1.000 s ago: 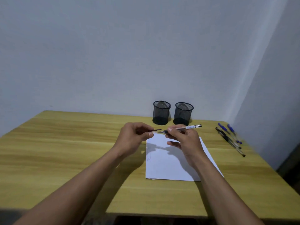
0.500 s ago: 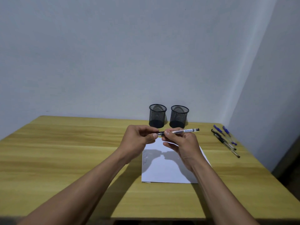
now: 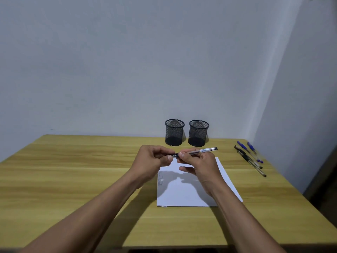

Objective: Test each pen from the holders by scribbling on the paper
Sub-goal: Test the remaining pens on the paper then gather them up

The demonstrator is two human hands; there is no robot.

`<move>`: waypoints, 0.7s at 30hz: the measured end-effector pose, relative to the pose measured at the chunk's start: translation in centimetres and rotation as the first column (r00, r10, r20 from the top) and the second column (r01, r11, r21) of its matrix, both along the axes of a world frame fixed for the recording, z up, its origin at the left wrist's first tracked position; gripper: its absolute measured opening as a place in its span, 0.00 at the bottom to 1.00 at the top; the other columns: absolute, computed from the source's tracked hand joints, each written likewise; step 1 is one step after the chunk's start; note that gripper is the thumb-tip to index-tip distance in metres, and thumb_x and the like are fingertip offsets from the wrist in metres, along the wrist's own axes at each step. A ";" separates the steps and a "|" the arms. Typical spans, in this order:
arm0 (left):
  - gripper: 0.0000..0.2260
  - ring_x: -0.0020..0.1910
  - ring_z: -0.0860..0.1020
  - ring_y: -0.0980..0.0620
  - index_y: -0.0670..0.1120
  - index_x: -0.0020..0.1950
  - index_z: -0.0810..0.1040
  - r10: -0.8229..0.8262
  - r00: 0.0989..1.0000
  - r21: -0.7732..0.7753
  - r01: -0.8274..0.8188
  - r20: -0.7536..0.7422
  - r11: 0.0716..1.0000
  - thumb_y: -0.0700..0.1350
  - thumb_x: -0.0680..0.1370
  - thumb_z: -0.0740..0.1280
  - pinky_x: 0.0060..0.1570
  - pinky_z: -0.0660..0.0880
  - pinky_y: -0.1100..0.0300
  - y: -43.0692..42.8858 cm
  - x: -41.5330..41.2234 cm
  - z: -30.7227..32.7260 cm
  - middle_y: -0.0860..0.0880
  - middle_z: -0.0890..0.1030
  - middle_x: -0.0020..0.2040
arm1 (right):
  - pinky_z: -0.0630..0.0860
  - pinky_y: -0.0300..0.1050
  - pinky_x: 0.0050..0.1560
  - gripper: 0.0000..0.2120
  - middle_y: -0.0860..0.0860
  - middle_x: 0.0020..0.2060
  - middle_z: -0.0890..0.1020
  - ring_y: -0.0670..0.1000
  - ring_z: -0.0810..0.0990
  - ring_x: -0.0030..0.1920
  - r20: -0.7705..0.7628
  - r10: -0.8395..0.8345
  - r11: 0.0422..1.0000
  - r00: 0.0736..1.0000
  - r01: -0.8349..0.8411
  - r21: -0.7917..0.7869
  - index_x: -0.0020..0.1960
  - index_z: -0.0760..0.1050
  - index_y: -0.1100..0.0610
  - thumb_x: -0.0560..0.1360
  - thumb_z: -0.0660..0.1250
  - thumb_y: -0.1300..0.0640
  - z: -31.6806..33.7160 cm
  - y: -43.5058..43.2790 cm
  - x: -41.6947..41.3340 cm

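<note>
A clear-barrelled pen is held level above the white paper. My right hand pinches the barrel near its front end. My left hand pinches the dark cap, which sits against the pen's tip between the two hands. Faint scribbles mark the paper's left edge. Two black mesh holders stand side by side at the back of the table, and no pens show in them.
Several blue and black pens lie in a loose row on the wooden table at the right, near the side wall. The table's front edge runs just below my forearms.
My left hand has brought the cap rightward from a small gap onto the pen's tip. The hands now meet above the paper's far edge.
</note>
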State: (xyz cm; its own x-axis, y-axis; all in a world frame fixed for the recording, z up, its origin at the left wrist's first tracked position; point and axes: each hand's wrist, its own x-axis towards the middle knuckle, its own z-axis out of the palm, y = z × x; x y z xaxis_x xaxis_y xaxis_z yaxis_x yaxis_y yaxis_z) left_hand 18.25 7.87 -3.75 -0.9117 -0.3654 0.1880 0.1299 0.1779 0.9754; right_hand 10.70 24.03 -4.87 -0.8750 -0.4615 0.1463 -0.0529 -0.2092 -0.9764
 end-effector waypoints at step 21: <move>0.07 0.37 0.80 0.56 0.46 0.50 0.85 -0.109 0.994 -0.290 0.101 -0.011 0.952 0.39 0.74 0.72 0.47 0.81 0.52 5.3 -7.5 3.2 0.52 0.84 0.39 | 0.74 0.42 0.42 0.03 0.41 0.38 0.84 0.42 0.80 0.41 -0.591 0.018 0.619 0.807 0.455 0.640 0.44 0.86 0.47 0.75 0.73 0.53 5.7 10.8 -3.6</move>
State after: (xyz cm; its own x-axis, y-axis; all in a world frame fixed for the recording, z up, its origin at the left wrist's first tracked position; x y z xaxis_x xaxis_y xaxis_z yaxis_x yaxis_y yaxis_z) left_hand 10.72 13.13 -0.54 -0.9351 -0.1945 0.2963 0.1883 0.4357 0.8802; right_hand 7.15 34.81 0.88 -0.8608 -0.4158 0.2935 -0.5060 0.6364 -0.5823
